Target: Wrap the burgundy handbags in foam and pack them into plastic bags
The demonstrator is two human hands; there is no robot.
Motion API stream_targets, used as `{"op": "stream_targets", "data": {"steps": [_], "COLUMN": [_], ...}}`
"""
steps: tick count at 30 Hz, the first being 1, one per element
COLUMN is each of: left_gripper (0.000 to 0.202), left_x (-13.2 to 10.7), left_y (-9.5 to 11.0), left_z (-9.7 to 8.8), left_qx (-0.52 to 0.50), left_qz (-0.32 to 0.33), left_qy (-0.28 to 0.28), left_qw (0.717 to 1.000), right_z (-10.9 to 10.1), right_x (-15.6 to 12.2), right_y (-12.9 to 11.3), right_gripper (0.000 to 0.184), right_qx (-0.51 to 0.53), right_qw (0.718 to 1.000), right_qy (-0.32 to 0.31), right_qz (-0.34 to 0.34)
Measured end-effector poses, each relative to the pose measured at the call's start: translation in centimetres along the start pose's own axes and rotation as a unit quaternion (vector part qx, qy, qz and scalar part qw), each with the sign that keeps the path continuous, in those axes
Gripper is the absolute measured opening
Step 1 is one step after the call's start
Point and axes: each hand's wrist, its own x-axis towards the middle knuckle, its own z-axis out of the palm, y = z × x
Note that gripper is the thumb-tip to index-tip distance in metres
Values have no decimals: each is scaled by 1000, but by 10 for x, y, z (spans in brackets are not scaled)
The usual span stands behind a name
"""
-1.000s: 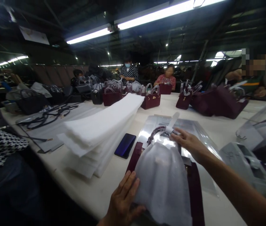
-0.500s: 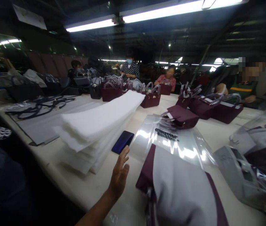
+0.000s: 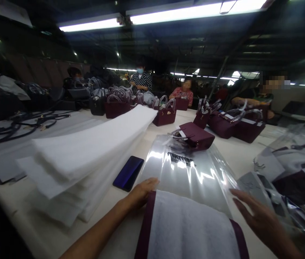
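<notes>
A maroon handbag [image 3: 145, 225] lies nearest me, and a whitish padding sheet [image 3: 190, 223] covers most of its upper face. By its far left corner is my left hand [image 3: 144, 190], fingers stretched forward over the edge of a clear plastic bag [image 3: 165, 176] with dark lettering. My right hand [image 3: 255, 212] hovers off the handbag's right side, fingers spread and nothing in them. Another maroon handbag [image 3: 199, 135] with wrapped handles rests on the far end of the plastic. The near end of the closest handbag falls outside the view.
Left of the plastic lie a dark blue phone [image 3: 128, 172] and a stack of white foam sheets [image 3: 87, 140]. Black straps [image 3: 33, 122] are farther left. Several maroon handbags [image 3: 165, 116] stand along the back, with co-workers behind. A grey dispenser [image 3: 268, 190] and wrapped bags crowd the right.
My right hand has come into view at the handbag's right. My left hand has moved to the handbag's far left corner. The padding sheet now lies flatter, and the view has turned slightly right.
</notes>
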Motion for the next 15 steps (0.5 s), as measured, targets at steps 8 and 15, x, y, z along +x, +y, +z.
{"op": "stream_targets", "data": {"steps": [8,15], "left_gripper": [43,36], "left_x": [0,-3], "left_y": [-32,-45], "left_z": [38,60], "left_qx": [185,344], "left_qz": [114,203], "left_qy": [-41,63], "left_qw": [975,915], "right_z": [93,129], "right_x": [88,223], "right_y": [24,27], "right_gripper": [39,41], "right_qx": [-38,-80], "right_qw": [996,993], "right_qy": [-61,-61], "right_qz": [-61,-62]}}
